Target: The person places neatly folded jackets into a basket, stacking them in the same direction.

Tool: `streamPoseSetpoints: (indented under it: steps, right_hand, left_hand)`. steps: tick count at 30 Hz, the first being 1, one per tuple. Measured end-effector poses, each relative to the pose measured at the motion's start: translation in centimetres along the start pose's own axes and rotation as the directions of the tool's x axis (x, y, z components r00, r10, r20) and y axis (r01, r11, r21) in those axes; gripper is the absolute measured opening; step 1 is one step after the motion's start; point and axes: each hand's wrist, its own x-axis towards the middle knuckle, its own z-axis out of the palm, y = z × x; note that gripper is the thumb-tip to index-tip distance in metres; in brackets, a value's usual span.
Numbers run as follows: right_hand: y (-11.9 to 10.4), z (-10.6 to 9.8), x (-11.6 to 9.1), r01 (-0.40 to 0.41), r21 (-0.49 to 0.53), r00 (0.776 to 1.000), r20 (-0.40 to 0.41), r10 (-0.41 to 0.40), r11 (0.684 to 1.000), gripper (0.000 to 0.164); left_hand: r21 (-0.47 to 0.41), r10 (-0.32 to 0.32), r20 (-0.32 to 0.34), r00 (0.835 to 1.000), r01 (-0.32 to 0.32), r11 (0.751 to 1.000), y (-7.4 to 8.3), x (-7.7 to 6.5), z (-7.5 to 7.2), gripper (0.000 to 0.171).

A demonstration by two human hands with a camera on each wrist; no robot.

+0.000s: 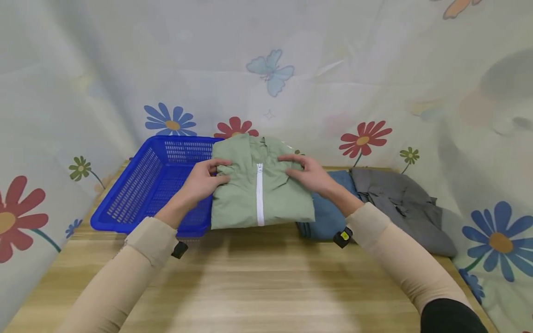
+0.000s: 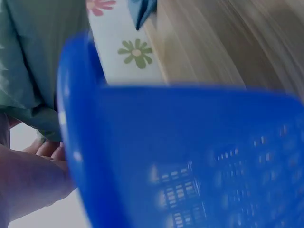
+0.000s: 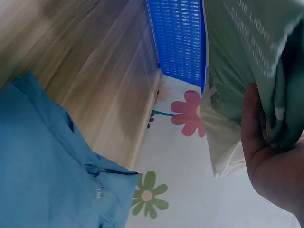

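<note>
A folded light-green jacket (image 1: 237, 199) with a white front zipper is held up off the table between both hands, just right of the basket. My left hand (image 1: 204, 179) grips its left side, thumb on the front, close by the rim of the blue plastic basket (image 1: 111, 226). The right side of the jacket is gripped by my right hand (image 1: 312, 175). In the right wrist view, the fingers curl round the folded layers and pale lettering shows on the green cloth (image 3: 232, 61). A cream piece of cloth (image 3: 223, 137) shows beside it there; whether it belongs to the jacket I cannot tell.
To the right, a folded blue garment (image 1: 326, 217) lies on the wooden table (image 1: 266, 282), with a folded dark-grey garment (image 1: 399, 208) beside it. Behind the table hangs a white curtain (image 1: 333, 101) printed with flowers and butterflies.
</note>
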Motion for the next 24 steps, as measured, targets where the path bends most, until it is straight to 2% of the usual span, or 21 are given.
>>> streamPoseSetpoints:
  steps: [5,12,16,22,24]
  right_hand:
    - [-0.9,0.7,0.7,0.055,-0.040,0.997,0.054,-0.053,0.998,0.039]
    - [-1.7,2.0,1.5,0.128,-0.109,0.991,0.047,-0.123,0.986,0.039]
    - [-2.6,2.7,2.0,0.169,-0.107,0.985,0.060,-0.163,0.980,0.039]
    - [-4.0,3.5,2.8,0.154,-0.075,0.986,0.072,-0.149,0.985,0.038]
    - [-4.2,3.9,3.2,0.156,-0.035,0.986,0.067,-0.153,0.987,0.037]
  left_hand:
    - [0.044,-0.031,0.016,0.999,0.030,0.999,-0.5,0.0,-1.9,0.041]
    - [0.076,-0.041,0.065,0.997,0.036,0.996,-1.1,0.2,-4.6,0.043]
    - [0.072,-0.048,0.089,0.995,0.042,0.997,-1.5,0.0,-6.4,0.044]
    - [0.094,-0.041,0.101,0.994,0.032,0.995,-2.0,0.1,-8.5,0.047]
    - [0.113,-0.034,0.104,0.994,0.023,0.993,-2.0,0.3,-9.2,0.048]
